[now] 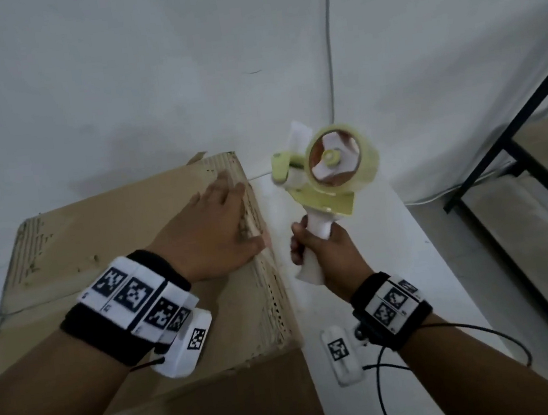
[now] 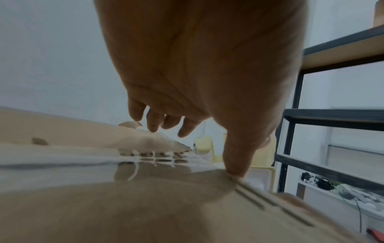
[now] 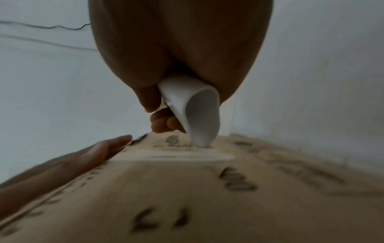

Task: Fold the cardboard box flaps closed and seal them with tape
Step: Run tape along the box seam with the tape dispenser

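Pressing flat, the left hand [image 1: 214,235] pins the cardboard box's [image 1: 106,262] folded flaps on the white worktop [image 1: 365,230]; the right hand [image 1: 326,252] grips the tape dispenser [image 1: 327,173] aloft beside it, taping apparently unfinished.

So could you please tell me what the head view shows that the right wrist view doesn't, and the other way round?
Only the head view shows the tape roll and yellow frame of the dispenser, both wristbands, and the shelf. Only the right wrist view shows the hollow butt of the handle and blurred print on the box side. Both show the right hand gripping the handle and the left hand flat on the box.
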